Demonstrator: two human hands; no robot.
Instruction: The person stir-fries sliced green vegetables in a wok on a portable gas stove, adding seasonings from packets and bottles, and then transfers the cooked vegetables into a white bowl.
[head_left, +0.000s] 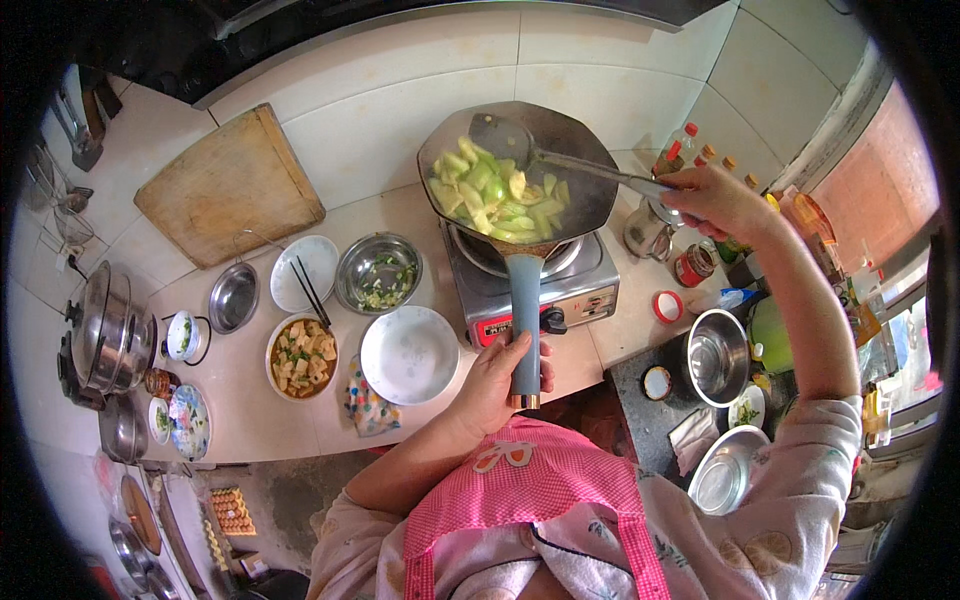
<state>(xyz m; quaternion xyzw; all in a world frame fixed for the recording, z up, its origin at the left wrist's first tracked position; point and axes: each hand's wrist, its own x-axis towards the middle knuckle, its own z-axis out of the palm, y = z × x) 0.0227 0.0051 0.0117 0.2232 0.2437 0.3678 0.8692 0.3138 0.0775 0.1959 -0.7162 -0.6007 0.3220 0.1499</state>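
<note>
My left hand (491, 386) grips the grey handle (524, 300) of a dark many-sided wok (585, 180), which is over a gas stove (600, 259). Pale green vegetable slices (480, 184), perhaps gourd, are heaped in the left and near part of the wok. In my right hand (709, 201) is the handle of a spatula (592, 165). Its dark blade lies inside the wok, just behind the slices. A white plate (409, 354) sits to the left of my left hand, with a dotted cloth (373, 397) partly under it.
Left on the counter are a bowl of tofu pieces (302, 358), chopsticks (309, 289) across an upper bowl (289, 262), and a metal bowl with chopped scallion (380, 271). Right are a sauce jar (694, 264), bottles (679, 146) and metal basins (718, 358). A cutting board (232, 187) leans against the tiles.
</note>
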